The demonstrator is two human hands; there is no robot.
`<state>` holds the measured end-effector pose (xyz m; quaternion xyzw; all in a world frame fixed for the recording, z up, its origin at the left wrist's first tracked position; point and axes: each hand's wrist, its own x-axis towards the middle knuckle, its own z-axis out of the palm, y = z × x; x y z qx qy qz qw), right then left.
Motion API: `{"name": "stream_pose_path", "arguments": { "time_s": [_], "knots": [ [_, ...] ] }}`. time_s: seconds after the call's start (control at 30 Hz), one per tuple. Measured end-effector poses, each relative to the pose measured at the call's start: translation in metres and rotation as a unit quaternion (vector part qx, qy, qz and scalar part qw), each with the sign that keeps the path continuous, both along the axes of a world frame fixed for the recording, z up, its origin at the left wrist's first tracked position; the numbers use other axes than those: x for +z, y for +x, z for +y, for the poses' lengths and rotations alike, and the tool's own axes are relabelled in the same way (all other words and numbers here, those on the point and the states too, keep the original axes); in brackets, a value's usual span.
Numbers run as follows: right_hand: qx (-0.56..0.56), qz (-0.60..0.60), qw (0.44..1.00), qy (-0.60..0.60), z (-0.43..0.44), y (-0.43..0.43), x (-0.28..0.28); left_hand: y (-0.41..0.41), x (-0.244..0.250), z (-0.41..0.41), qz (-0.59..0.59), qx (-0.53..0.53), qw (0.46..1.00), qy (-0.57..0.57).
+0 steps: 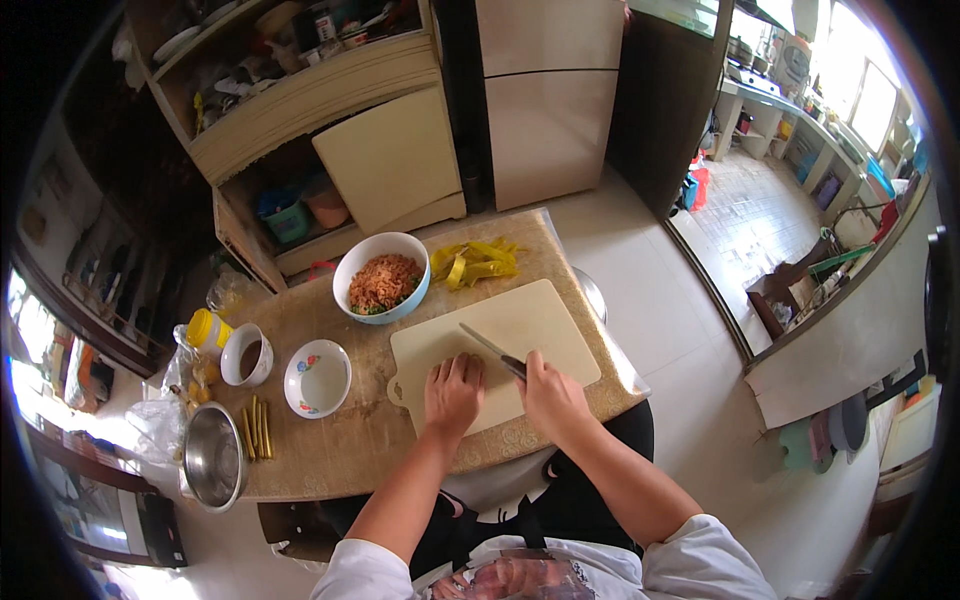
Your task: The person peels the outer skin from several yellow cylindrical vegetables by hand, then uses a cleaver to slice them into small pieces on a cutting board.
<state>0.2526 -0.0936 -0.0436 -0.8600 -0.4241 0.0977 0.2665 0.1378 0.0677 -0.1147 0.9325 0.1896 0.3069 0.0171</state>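
A cream cutting board [540, 322] lies on the patterned tablecloth in front of me. My right hand [550, 391] grips the dark handle of a kitchen knife [486, 340], whose blade points up and left over the board. My left hand [454, 390] rests on the board left of the knife, fingers together and curled; whether anything is under them is hidden. Behind the board, a white and light-blue bowl [409, 304] holds a reddish-brown shredded or minced food with some green bits. Yellow-green strips [480, 264] lie in a loose pile to the right of that bowl.
Left on the table [337, 465] are a white floral bowl [318, 379], a bowl of brown liquid [259, 377], a yellow-lidded container [201, 328], a steel bowl [215, 457] and several thin greenish-yellow sticks [257, 429]. A cabinet [390, 165] and refrigerator [551, 135] stand beyond.
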Motion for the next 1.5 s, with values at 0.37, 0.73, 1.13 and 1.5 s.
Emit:
{"name": "stream_pose_path", "arguments": {
  "time_s": [0.37,0.73,1.13,1.5],
  "knots": [
    [0.071,0.021,0.995,0.070,-0.013,-0.037,0.002,-0.011,-0.017,0.009,0.037,-0.017,0.996,-0.082],
    [0.065,0.081,0.989,0.102,-0.019,-0.052,0.003,-0.008,-0.018,0.009,-0.016,-0.048,0.994,-0.097],
    [0.072,0.084,0.989,0.096,-0.020,-0.048,0.006,-0.007,-0.016,0.009,-0.010,-0.054,0.996,-0.073],
    [0.066,0.115,0.985,0.114,-0.018,-0.051,0.008,-0.008,-0.014,0.010,-0.001,-0.050,0.996,-0.077]
  ]
}}
